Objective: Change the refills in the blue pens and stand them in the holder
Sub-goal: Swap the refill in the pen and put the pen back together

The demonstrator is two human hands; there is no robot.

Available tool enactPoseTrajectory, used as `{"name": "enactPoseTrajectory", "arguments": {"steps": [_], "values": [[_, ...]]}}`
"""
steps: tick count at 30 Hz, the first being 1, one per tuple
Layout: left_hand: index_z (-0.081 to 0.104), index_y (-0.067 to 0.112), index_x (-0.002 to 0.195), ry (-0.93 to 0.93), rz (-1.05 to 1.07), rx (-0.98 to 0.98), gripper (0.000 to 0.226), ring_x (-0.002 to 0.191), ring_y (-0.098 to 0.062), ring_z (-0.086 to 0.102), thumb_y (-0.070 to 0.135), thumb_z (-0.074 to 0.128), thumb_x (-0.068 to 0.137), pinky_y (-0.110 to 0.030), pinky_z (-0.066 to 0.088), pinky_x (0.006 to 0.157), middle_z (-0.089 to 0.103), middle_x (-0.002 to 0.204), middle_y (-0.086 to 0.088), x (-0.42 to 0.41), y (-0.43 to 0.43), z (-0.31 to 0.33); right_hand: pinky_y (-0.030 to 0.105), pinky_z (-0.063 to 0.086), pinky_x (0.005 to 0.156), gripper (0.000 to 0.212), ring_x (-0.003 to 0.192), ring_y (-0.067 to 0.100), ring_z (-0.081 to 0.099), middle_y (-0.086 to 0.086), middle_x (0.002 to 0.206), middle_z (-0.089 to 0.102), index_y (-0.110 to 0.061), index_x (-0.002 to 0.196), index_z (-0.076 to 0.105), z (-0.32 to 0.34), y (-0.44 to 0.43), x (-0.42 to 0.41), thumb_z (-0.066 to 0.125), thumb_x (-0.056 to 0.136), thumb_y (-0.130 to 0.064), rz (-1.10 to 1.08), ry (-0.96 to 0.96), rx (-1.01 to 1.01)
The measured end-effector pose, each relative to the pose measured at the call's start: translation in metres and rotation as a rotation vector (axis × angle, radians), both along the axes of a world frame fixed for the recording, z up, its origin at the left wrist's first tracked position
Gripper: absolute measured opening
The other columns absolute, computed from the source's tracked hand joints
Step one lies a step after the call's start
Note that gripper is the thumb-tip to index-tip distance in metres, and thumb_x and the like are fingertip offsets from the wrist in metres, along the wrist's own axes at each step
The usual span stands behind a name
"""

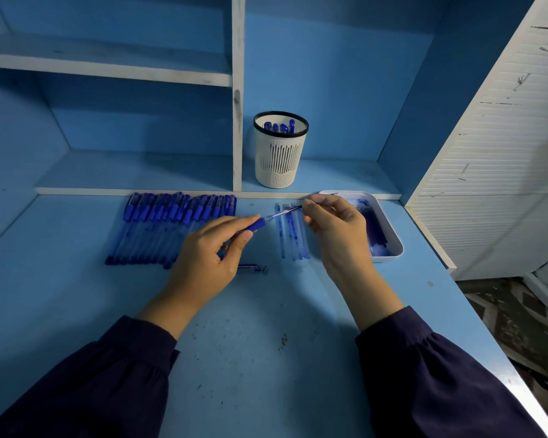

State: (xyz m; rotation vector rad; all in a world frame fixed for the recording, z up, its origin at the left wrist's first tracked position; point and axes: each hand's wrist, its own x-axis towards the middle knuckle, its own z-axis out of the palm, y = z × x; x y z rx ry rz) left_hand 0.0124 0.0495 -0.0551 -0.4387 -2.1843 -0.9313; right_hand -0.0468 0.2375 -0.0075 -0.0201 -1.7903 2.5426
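Note:
My left hand (208, 252) grips a blue pen (254, 225) by its blue end, pointing up to the right. My right hand (332, 224) pinches a thin refill (283, 212) whose other end meets the pen's tip. A row of several capped blue pens (171, 226) lies to the left on the desk. Several loose refills (291, 235) lie under and between my hands. The white slotted holder (280, 162) stands on the low shelf behind, with several blue pens (280, 127) upright in it.
A white tray (389, 229) holding blue refills sits at the right, partly behind my right hand. A small pen part (253, 268) lies on the blue desk (266, 358) below my left hand. A white shelf divider (237, 121) rises left of the holder.

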Motion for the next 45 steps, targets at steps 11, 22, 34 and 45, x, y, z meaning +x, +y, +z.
{"name": "enactPoseTrajectory", "arguments": {"steps": [11, 22, 34, 45], "values": [[0.067, 0.007, 0.122, 0.015, -0.006, 0.013, 0.028, 0.088, 0.008, 0.058, 0.011, 0.06, 0.095, -0.013, 0.05, 0.072, 0.066, 0.106, 0.01, 0.001, 0.0, 0.0, 0.018, 0.051, 0.067, 0.013, 0.067, 0.008, 0.061, 0.003, 0.076, 0.067, -0.009, 0.081, 0.066, -0.004, -0.003, 0.002, 0.068, 0.085, 0.003, -0.038, 0.086, 0.052], [0.067, 0.005, 0.122, 0.05, -0.006, 0.037, 0.03, 0.082, -0.004, 0.062, 0.006, 0.063, 0.092, -0.025, 0.055, 0.069, 0.067, 0.104, 0.006, 0.003, 0.0, 0.0, 0.026, 0.053, 0.08, 0.01, 0.086, 0.018, 0.069, 0.008, 0.089, 0.071, 0.0, 0.097, 0.069, -0.005, -0.012, 0.025, 0.06, 0.091, -0.002, 0.072, 0.52, 0.392], [0.069, 0.008, 0.12, 0.051, 0.022, 0.041, 0.03, 0.084, -0.014, 0.067, 0.008, 0.063, 0.091, -0.032, 0.057, 0.067, 0.071, 0.105, -0.004, 0.015, -0.005, 0.0, 0.026, 0.053, 0.076, 0.016, 0.082, 0.015, 0.065, 0.008, 0.088, 0.068, -0.006, 0.103, 0.065, -0.01, -0.015, 0.037, 0.05, 0.096, -0.001, 0.053, 0.505, 0.429], [0.071, 0.009, 0.116, 0.009, 0.022, 0.038, 0.026, 0.096, 0.0, 0.064, 0.009, 0.065, 0.091, -0.013, 0.052, 0.083, 0.067, 0.109, 0.01, 0.027, -0.006, 0.002, 0.026, 0.051, 0.075, 0.009, 0.075, 0.013, 0.063, 0.0, 0.085, 0.068, -0.01, 0.091, 0.071, -0.015, -0.008, 0.036, 0.071, 0.084, -0.004, 0.189, 0.579, 0.594]]}}
